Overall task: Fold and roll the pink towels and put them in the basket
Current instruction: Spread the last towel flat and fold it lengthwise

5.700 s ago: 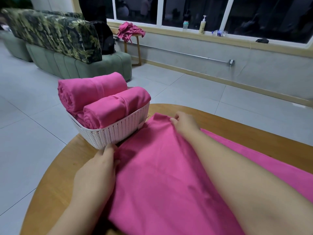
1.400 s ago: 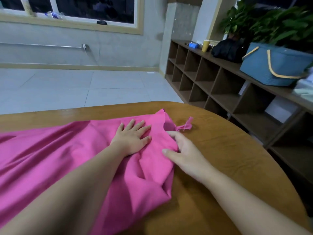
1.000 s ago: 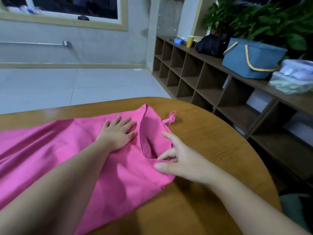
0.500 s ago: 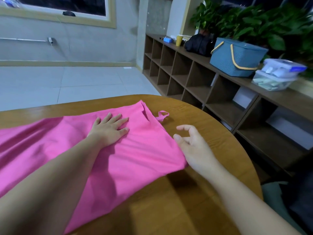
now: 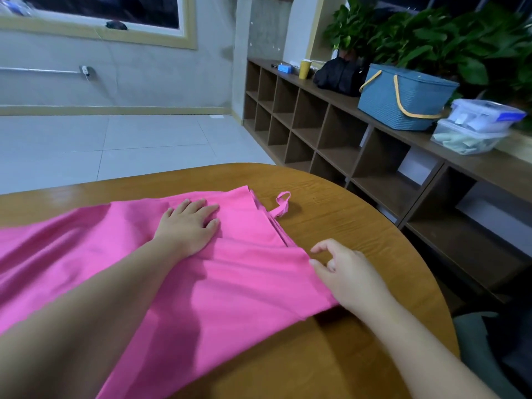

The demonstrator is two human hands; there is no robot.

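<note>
A pink towel [image 5: 230, 286] lies folded lengthwise across the round wooden table [image 5: 362, 223], its right end near the table's right side. A small hanging loop [image 5: 283, 203] sticks out from that end. My left hand [image 5: 187, 226] presses flat on the towel with straight fingers, a little in from the end. My right hand [image 5: 351, 275] rests at the towel's near right edge, thumb touching the cloth and fingers loosely curled over the bare wood. The white towel basket is out of view.
Beyond the table's right edge runs a low wooden cubby shelf [image 5: 331, 131]. On it stand a blue handled basket [image 5: 403, 102], stacked clear plastic boxes [image 5: 475, 125], a black bag [image 5: 336, 76] and potted plants [image 5: 431, 38]. Tiled floor [image 5: 129, 145] lies behind the table.
My view swung from the basket end to the towel's right end. The bunched, folded-over end has been smoothed flat, and my right hand has drawn back to its near edge. My left hand stays pressed down.
</note>
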